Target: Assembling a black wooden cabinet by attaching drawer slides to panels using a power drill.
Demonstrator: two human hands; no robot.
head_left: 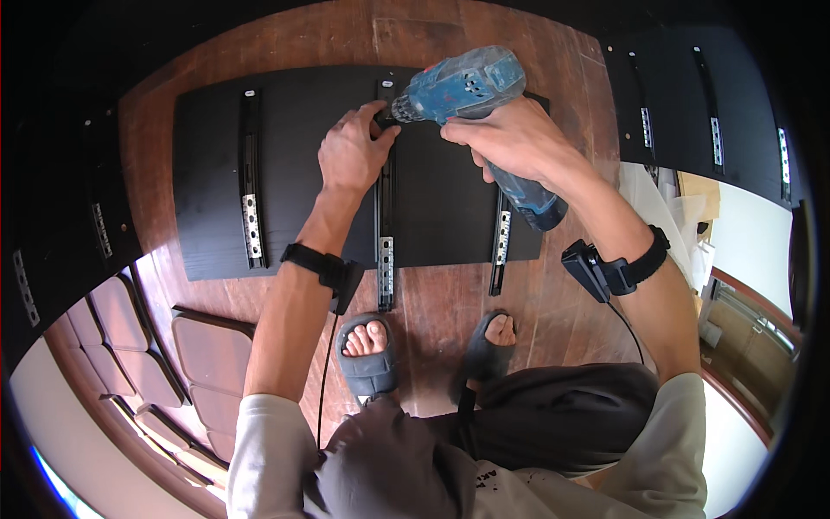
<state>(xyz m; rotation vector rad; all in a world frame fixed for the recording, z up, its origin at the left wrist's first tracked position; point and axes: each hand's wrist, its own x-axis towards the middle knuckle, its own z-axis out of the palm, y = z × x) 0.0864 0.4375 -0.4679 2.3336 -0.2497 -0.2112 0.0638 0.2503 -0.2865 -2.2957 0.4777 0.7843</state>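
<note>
A black wooden panel point(316, 173) lies flat on the floor with three drawer slides across it. My right hand point(527, 143) is wrapped round the grip of a blue cordless drill point(471, 82), whose chuck points left at the far end of the middle drawer slide point(386, 251). Just beside the chuck, my left hand point(353, 154) pinches that slide between thumb and fingers. Whatever bit or screw is at the drill's tip is hidden. To the left lies another drawer slide point(252, 199); a third drawer slide point(501, 238) is at the right, partly under the drill.
Upright black panels with slides stand at left point(65, 199) and right point(692, 104). Brown cushioned seats point(207, 350) are at the lower left. My sandalled feet point(367, 355) rest on the reddish wood floor point(432, 298) near the panel's edge. Cables hang from straps on both forearms.
</note>
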